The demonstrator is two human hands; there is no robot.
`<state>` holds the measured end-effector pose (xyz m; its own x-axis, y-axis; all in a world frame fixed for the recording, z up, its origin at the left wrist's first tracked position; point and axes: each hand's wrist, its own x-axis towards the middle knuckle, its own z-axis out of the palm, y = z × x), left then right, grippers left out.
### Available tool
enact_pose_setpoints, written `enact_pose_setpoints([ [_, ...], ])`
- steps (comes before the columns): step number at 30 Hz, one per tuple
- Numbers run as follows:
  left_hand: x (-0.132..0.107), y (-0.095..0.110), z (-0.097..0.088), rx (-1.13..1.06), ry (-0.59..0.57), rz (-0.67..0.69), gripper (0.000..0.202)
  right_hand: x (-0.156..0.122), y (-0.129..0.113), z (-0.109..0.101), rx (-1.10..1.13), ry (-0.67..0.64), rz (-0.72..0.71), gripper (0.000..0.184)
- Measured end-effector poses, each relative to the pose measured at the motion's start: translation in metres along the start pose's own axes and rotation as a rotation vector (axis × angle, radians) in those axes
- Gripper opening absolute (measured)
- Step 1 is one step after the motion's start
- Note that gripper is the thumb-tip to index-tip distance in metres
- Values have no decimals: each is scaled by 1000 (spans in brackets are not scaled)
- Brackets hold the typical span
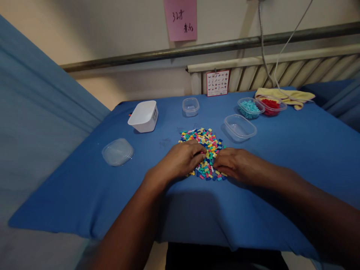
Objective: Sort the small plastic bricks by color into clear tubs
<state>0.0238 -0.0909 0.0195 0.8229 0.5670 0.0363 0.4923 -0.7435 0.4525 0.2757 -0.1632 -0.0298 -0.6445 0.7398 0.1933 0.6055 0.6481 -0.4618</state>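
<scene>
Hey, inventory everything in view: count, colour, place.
Small bricks: too many to count, mixed colours, mid-table
Filled tubs: two, transparent, one with turquoise pieces, one with red pieces, far right
Other tubs: two, transparent, behind and right of the bricks
White tub: one, white, back left
Lids: stacked, count unclear, transparent, left
Cloth: one, yellow, far right
Note: one, pink, on the wall
Radiator: one, cream, back right
Card: one, white and red, against the radiator
Pipe: one, grey-brown, along the wall
Cords: two, pale, upper right
Table cover: one, blue, spread beneath the tubs
Curtain: one, blue, left edge
Lap: one, dark-clothed, bottom centre
Left hand: one, bare, at the bricks' left
Right hand: one, bare, at the bricks' right
</scene>
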Motion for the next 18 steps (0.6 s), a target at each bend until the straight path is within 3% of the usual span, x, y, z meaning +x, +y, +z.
enact_pose_setpoints([
  [5, 0, -7, 0, -82, 105, -20, 22, 4, -8, -1, -39, -64, 16, 20],
  [9, -2, -13, -1, -185, 128, -81, 22, 5, -14, -4, -35, -1, 33, 18],
  [14, -4, -17, -6, -434, 161, -257, 27, -4, -6, -13, 212, 347, 170, 14],
  [18, -3, -15, -9, -597, 192, -275, 29, -14, 18, -27, 260, 710, 373, 19],
])
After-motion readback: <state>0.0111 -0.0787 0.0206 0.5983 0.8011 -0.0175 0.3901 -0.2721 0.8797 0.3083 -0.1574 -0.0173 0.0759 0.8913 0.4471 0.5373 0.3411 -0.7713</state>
